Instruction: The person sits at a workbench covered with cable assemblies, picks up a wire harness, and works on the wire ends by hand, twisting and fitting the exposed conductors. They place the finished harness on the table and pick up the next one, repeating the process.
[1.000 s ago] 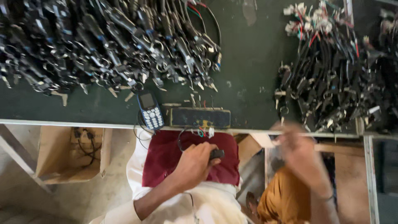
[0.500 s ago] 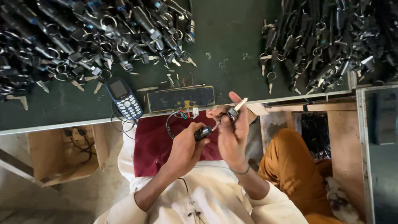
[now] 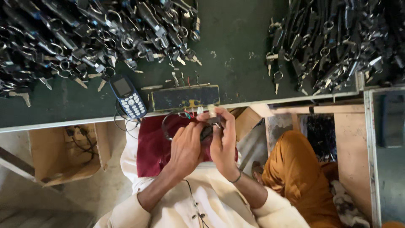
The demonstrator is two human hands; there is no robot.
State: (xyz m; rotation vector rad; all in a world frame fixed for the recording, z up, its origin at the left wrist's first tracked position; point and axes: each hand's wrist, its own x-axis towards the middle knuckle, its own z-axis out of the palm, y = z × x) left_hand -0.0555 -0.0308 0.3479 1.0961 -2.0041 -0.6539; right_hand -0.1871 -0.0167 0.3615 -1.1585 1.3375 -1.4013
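My left hand (image 3: pixel 186 145) and my right hand (image 3: pixel 222 137) meet over my lap, just below the table's front edge. Together they hold a small black connector (image 3: pixel 207 130) with thin red, green and black wires (image 3: pixel 185 113) looping off to the left. My right fingers pinch a small pale piece (image 3: pixel 212 111) at the top of it. A maroon cloth (image 3: pixel 154 145) lies over my lap under the hands. A dark rectangular test block (image 3: pixel 185 97) with a yellow mark sits on the table edge directly above them.
A dark green table (image 3: pixel 236 38) carries big heaps of black wired parts at left (image 3: pixel 80 33) and right (image 3: pixel 337 38). A blue keypad phone (image 3: pixel 128 96) lies at the edge. An open cardboard box (image 3: pixel 67 154) stands below left. A person's orange-clad leg (image 3: pixel 299 173) is at right.
My right hand came in from the right with a small part and joined the left hand at the connector. The view shifted, so the table contents slid left and up.
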